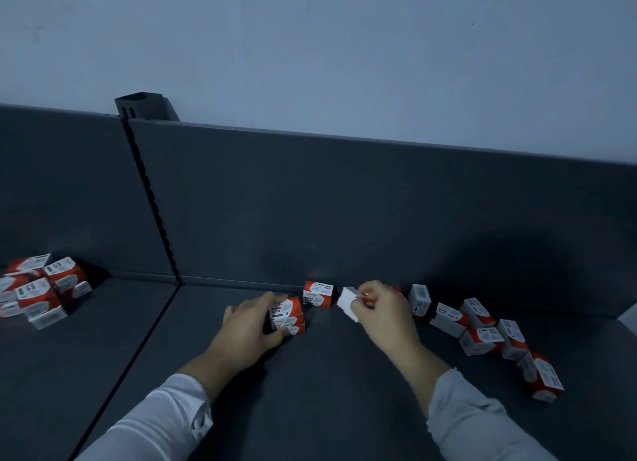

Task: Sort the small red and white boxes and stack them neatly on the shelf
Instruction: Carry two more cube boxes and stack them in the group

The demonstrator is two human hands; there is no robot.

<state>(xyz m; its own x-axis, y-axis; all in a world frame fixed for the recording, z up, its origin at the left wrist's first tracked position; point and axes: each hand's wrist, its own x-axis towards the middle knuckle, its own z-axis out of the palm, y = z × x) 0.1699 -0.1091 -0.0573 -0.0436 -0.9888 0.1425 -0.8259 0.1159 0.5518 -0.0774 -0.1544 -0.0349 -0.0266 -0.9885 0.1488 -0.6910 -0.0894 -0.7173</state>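
Two hands on dark shelf [310, 374]: left hand [253, 322] clasped round small stack of paper-clip boxes [287, 317]; right hand [382, 310] pinching tilted white box [348, 302]. Single box [317, 294] between, against back panel [344, 202]. Loose boxes [482, 326] scattered right; heap [38, 288] far left.

A pale blue-grey wall [344, 47] rises beyond the hands. A dark slotted upright post [151, 198], topped by a bracket [143, 107], stands to their left.
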